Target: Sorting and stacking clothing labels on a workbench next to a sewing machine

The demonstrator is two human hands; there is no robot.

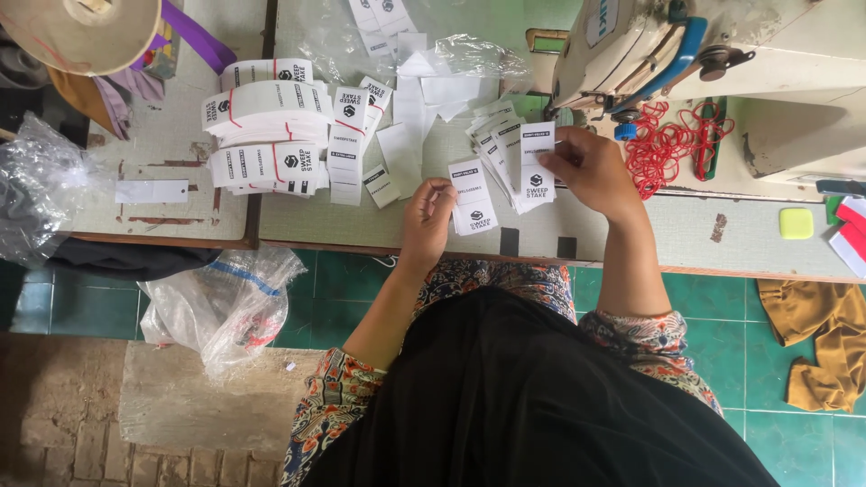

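Two hands at work on white printed labels, mid-bench. Left hand (pixel 428 215) curled, fingertips pinched on the edge of a small label stack (pixel 472 197) lying on the bench (pixel 686 236) — just at 3 o'clock of the hand. Right hand (pixel 586 167) closed round a fanned sheaf of labels (pixel 516 160), thumb on top, fan spreading toward 9 o'clock and partly resting over the smaller stack. Forearms angled inward from 6 o'clock, wrists bent, elbows tucked near the patterned sleeves.

Likely trouble: a loose pinch on the fan, and labels sliding out and mixing with the loose blanks (pixel 424 99) scattered at 11 o'clock. Also possible — a top label sticking to the next, so two picked as one. Edge of the bench close below the small stack; a nudge could push pieces off toward the green tiled floor (pixel 343 307).

Further off: banded label bundles (pixel 266 126) at 9 o'clock, a sewing machine (pixel 649 45) at 1 o'clock with red rubber bands (pixel 663 144) beside it, a clear plastic bag (pixel 225 307) hanging below.
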